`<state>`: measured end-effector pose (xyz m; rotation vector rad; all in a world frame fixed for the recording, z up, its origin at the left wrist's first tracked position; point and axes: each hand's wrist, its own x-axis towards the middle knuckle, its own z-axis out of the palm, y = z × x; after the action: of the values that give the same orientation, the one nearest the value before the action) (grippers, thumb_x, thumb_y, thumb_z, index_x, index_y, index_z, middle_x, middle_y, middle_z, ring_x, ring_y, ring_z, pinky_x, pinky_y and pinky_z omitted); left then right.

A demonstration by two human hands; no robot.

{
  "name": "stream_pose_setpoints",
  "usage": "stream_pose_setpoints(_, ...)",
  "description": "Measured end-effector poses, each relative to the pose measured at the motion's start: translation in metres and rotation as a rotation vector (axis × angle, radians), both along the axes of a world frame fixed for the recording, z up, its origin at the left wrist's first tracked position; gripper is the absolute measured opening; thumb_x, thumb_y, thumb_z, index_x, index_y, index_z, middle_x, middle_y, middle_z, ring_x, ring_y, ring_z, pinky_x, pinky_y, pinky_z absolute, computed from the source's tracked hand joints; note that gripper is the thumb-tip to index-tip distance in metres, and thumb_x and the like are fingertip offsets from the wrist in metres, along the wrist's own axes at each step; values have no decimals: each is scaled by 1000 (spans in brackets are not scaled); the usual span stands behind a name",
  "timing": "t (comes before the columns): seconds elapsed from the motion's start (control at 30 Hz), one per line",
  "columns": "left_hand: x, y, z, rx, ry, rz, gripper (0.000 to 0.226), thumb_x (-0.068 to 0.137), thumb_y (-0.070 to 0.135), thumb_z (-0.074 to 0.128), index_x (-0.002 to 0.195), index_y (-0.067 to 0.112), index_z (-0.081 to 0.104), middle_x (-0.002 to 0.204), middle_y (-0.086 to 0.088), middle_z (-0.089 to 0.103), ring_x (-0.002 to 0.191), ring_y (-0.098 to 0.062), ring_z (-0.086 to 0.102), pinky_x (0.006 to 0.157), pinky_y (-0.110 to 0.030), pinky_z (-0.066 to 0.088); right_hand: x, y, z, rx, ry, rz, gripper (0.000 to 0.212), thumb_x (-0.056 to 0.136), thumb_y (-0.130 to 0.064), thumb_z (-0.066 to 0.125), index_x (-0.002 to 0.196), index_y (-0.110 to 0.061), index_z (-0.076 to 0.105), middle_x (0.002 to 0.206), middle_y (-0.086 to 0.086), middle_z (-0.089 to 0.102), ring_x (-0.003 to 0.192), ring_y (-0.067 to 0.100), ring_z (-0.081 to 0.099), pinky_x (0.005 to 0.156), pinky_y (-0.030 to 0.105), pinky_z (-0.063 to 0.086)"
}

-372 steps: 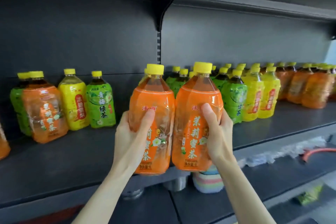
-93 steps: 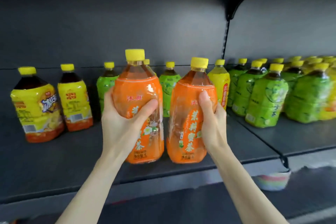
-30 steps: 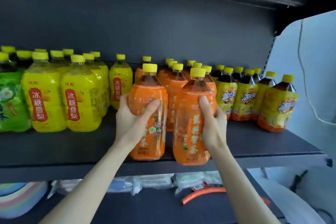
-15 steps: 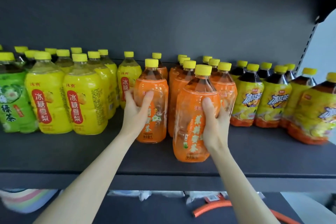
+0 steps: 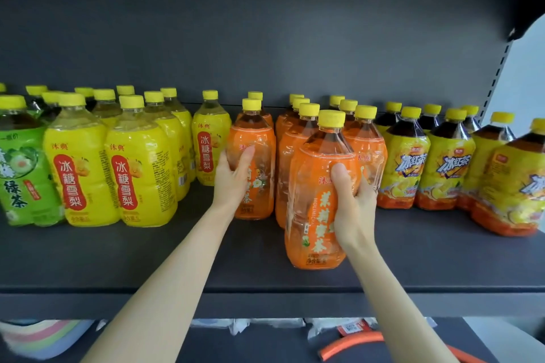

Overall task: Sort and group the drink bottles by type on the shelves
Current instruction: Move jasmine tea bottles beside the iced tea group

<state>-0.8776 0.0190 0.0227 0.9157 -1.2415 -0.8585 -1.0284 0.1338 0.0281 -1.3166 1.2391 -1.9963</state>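
Left orange bottle is deep on the shelf, between a lone yellow bottle and the orange group; I see the left hand wrapped round its side. Right orange bottle is just ahead of that group, right hand gripping it, thumb on the label. Can't tell if either base touches. Yellow pack and green bottle left, iced-tea bottles right.
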Motion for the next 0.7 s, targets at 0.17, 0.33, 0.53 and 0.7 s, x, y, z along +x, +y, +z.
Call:
stream_pose_setpoints(0.17, -2, -15, 0, -15, -2, -41, 56, 90, 43, 54, 139, 26, 34, 118, 9, 50, 108, -7, 49, 86, -26, 41, 2, -2, 0, 6, -2, -17, 67, 66, -68, 54, 113, -20, 61, 91, -12, 74, 86, 6, 71, 68, 17, 55)
stream_pose_setpoints(0.33, -4, -31, -2, -28, 3, -59, 61, 89, 45, 55, 141, 26, 31, 132, 1, 51, 116, -14, 51, 94, -34, 44, 1, -4, -1, 4, 3, -21, 70, 64, -70, 52, 113, -19, 61, 93, -7, 73, 87, 7, 70, 69, 19, 56)
stream_pose_setpoints(0.53, -5, -45, -4, -36, 3, -68, 64, 87, 47, 55, 142, 23, 33, 134, -2, 52, 122, -19, 52, 100, -42, 45, 0, -5, -2, -6, 22, -32, 67, 65, -68, 52, 107, -16, 62, 86, -10, 74, 83, 6, 70, 66, 16, 53)
stream_pose_setpoints(0.7, -7, -49, -5, -49, 10, -37, 64, 86, 47, 56, 141, 21, 35, 134, -4, 52, 122, -21, 52, 100, -43, 45, 0, -6, -3, -21, 22, -28, 69, 65, -66, 52, 107, -12, 61, 81, -13, 73, 80, 5, 70, 64, 14, 52)
